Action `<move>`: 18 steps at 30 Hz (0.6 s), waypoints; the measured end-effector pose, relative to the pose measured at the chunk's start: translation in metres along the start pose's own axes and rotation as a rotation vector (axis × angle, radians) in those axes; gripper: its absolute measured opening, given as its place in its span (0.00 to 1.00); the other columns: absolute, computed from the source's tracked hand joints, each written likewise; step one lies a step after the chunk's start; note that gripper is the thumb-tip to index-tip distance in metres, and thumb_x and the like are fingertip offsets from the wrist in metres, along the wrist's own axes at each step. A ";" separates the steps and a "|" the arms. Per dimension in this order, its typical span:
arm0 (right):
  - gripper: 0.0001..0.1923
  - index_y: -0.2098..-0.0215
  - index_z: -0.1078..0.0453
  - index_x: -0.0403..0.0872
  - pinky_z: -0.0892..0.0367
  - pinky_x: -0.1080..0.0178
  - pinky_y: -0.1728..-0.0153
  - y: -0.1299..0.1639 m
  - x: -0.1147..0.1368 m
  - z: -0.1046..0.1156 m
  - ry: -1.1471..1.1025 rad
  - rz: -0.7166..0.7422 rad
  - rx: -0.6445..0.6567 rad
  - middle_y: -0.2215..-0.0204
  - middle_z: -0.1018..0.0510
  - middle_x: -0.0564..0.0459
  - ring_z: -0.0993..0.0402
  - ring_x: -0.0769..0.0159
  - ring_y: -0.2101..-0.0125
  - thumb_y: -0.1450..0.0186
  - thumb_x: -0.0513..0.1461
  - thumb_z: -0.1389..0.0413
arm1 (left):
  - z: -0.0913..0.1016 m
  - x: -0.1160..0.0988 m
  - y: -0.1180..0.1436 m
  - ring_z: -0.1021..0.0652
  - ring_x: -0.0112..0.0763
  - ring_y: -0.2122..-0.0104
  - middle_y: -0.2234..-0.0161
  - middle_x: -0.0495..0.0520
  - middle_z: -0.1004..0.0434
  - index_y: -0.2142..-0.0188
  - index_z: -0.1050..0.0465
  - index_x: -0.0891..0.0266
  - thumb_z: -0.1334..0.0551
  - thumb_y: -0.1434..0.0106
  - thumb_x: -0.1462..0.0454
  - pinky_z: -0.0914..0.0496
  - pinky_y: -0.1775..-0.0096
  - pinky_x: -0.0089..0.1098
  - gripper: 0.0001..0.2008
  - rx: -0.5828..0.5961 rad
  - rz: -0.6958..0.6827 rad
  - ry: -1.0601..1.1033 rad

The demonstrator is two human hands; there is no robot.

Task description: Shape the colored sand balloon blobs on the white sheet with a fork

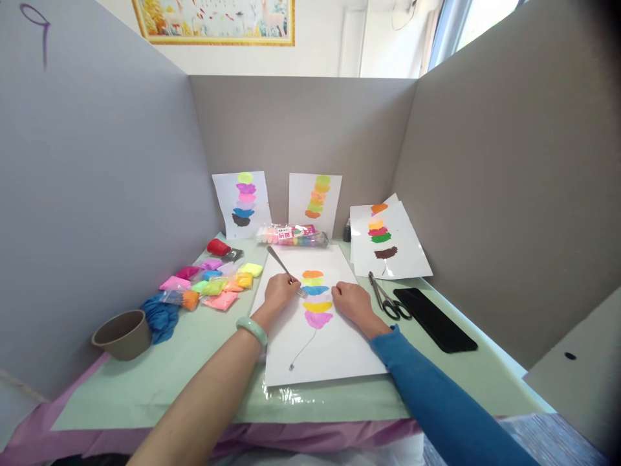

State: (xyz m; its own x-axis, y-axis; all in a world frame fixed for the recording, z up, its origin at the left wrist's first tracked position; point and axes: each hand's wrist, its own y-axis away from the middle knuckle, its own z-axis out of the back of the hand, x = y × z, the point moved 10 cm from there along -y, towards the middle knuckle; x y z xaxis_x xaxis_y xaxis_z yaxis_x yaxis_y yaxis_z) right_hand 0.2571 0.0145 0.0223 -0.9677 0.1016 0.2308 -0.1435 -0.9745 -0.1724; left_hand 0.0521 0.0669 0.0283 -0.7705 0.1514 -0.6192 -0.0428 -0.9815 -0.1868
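A white sheet (334, 346) lies in front of me on the green table cover (160, 375). On it is a stack of flattened clay patches (315, 294) in orange, yellow, blue and pink, with a thin drawn line below. My left hand (279, 291) grips a metal fork (286, 268), tines touching the left side of the clay patches. A pale green bangle sits on that wrist. My right hand (354, 304), in a blue sleeve, rests on the paper just right of the patches, fingers curled by the clay.
Several small bags of coloured clay (213, 281) lie at the left, with a blue cloth (160, 317) and a brown cup (123, 333). Scissors (388, 301) and a black phone (434, 320) lie right. Finished clay sheets (242, 200) lean on grey partition walls. A clay packet (291, 235) lies behind.
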 end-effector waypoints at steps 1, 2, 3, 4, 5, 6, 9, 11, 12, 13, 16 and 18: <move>0.20 0.63 0.24 0.47 0.44 0.66 0.71 0.000 0.000 0.000 0.001 0.000 -0.002 0.64 0.20 0.47 0.25 0.63 0.63 0.32 0.41 0.58 | 0.001 0.001 0.000 0.22 0.32 0.68 0.69 0.52 0.19 0.69 0.20 0.60 0.39 0.44 0.63 0.38 0.71 0.25 0.08 0.001 0.007 -0.004; 0.20 0.64 0.24 0.47 0.44 0.66 0.71 0.000 0.000 0.000 0.001 0.000 -0.004 0.64 0.20 0.47 0.25 0.62 0.63 0.33 0.41 0.58 | 0.001 0.001 0.000 0.22 0.32 0.68 0.70 0.52 0.19 0.69 0.20 0.60 0.39 0.44 0.63 0.38 0.71 0.25 0.08 0.000 0.013 -0.009; 0.20 0.64 0.24 0.47 0.44 0.66 0.71 0.000 0.000 0.001 0.000 0.001 -0.005 0.64 0.20 0.47 0.25 0.62 0.63 0.33 0.41 0.58 | 0.002 0.001 0.000 0.22 0.32 0.68 0.70 0.52 0.19 0.69 0.20 0.61 0.39 0.44 0.63 0.38 0.71 0.25 0.08 -0.002 0.014 -0.010; 0.20 0.64 0.24 0.47 0.44 0.66 0.71 0.000 0.001 0.001 -0.001 0.002 -0.006 0.64 0.20 0.47 0.25 0.62 0.63 0.33 0.41 0.58 | 0.002 0.001 0.001 0.22 0.32 0.68 0.70 0.52 0.19 0.70 0.20 0.61 0.38 0.44 0.63 0.38 0.71 0.26 0.08 -0.005 0.011 -0.005; 0.20 0.64 0.24 0.47 0.44 0.66 0.71 0.000 0.001 0.001 -0.002 0.003 -0.005 0.64 0.20 0.47 0.25 0.62 0.63 0.32 0.41 0.58 | 0.003 0.000 0.001 0.22 0.32 0.68 0.71 0.52 0.19 0.70 0.20 0.61 0.38 0.43 0.63 0.37 0.71 0.26 0.07 -0.007 0.002 0.009; 0.20 0.63 0.24 0.47 0.43 0.66 0.70 0.001 0.001 0.001 -0.002 0.003 -0.003 0.64 0.20 0.47 0.25 0.62 0.63 0.32 0.41 0.58 | 0.003 -0.002 0.001 0.22 0.32 0.68 0.71 0.52 0.19 0.69 0.20 0.61 0.38 0.43 0.63 0.37 0.70 0.26 0.07 -0.006 -0.012 0.030; 0.20 0.62 0.24 0.47 0.42 0.66 0.69 0.001 0.001 0.000 0.005 0.001 0.008 0.63 0.20 0.46 0.25 0.62 0.62 0.32 0.42 0.58 | 0.000 -0.007 0.003 0.22 0.31 0.69 0.72 0.51 0.19 0.68 0.20 0.62 0.38 0.42 0.63 0.36 0.69 0.25 0.08 0.006 -0.049 0.095; 0.20 0.62 0.24 0.47 0.42 0.65 0.68 0.001 0.001 0.000 0.009 0.000 0.010 0.63 0.20 0.46 0.25 0.61 0.62 0.32 0.42 0.58 | -0.001 -0.010 0.004 0.22 0.30 0.70 0.73 0.51 0.20 0.67 0.20 0.62 0.38 0.42 0.63 0.36 0.70 0.25 0.08 0.009 -0.061 0.108; 0.20 0.62 0.24 0.47 0.41 0.65 0.68 0.001 0.001 0.000 0.010 0.000 0.009 0.63 0.20 0.46 0.25 0.61 0.61 0.32 0.42 0.58 | -0.002 -0.011 0.004 0.22 0.30 0.70 0.73 0.51 0.20 0.67 0.20 0.62 0.38 0.42 0.63 0.37 0.70 0.25 0.08 0.010 -0.064 0.105; 0.20 0.62 0.24 0.47 0.41 0.65 0.68 0.000 0.001 0.001 0.012 0.001 0.006 0.63 0.20 0.47 0.25 0.61 0.61 0.32 0.42 0.58 | -0.002 -0.012 0.004 0.23 0.30 0.71 0.73 0.51 0.20 0.66 0.20 0.63 0.38 0.42 0.63 0.37 0.70 0.26 0.08 0.013 -0.066 0.099; 0.20 0.63 0.24 0.48 0.42 0.65 0.69 -0.001 0.001 0.000 0.016 0.004 0.001 0.64 0.20 0.47 0.25 0.61 0.62 0.33 0.42 0.58 | -0.005 -0.015 0.005 0.23 0.31 0.71 0.73 0.52 0.20 0.66 0.20 0.63 0.38 0.41 0.63 0.37 0.70 0.26 0.09 0.023 -0.079 0.082; 0.20 0.63 0.24 0.47 0.42 0.65 0.68 -0.001 0.001 0.000 0.015 0.005 0.001 0.64 0.20 0.47 0.25 0.61 0.63 0.32 0.42 0.58 | -0.005 -0.018 0.006 0.23 0.31 0.70 0.73 0.52 0.20 0.66 0.20 0.63 0.38 0.41 0.63 0.37 0.70 0.26 0.09 0.024 -0.092 0.076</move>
State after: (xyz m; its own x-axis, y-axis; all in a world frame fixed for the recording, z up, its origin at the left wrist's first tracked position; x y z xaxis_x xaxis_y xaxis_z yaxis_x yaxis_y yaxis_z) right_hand 0.2561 0.0156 0.0223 -0.9714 0.0998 0.2153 -0.1383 -0.9753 -0.1722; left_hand 0.0690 0.0590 0.0340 -0.7121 0.2484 -0.6566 -0.1266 -0.9654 -0.2279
